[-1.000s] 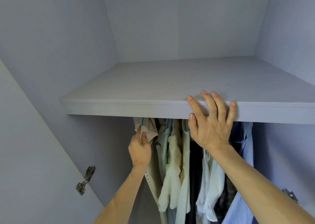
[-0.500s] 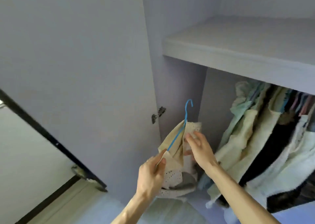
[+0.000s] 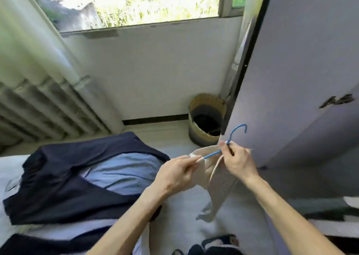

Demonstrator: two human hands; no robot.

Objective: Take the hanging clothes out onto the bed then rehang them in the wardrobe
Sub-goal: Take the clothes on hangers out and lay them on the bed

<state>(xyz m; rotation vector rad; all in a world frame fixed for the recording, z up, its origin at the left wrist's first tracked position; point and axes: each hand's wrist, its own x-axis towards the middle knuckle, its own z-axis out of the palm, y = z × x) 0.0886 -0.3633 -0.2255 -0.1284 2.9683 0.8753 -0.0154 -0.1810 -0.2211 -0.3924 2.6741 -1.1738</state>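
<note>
The bed [image 3: 186,204] spreads from 9 to 6 o'clock, and the open wardrobe door [image 3: 301,70] stands at 2 o'clock. Navy and blue clothes [image 3: 58,186] already lie on the bed at 8 o'clock. A beige top [image 3: 219,186] hangs above the bed near 4 o'clock. The left hand [image 3: 174,175] pinches its shoulder, and the right hand [image 3: 239,161] has its fingers closed on the neck of the blue hanger [image 3: 213,154]. This looks like the unloading step; next, the top should be lowered flat beside the pile.

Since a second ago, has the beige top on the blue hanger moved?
Yes. The beige top on its blue hanger has come out past the open wardrobe door and is now held over the bed.
</note>
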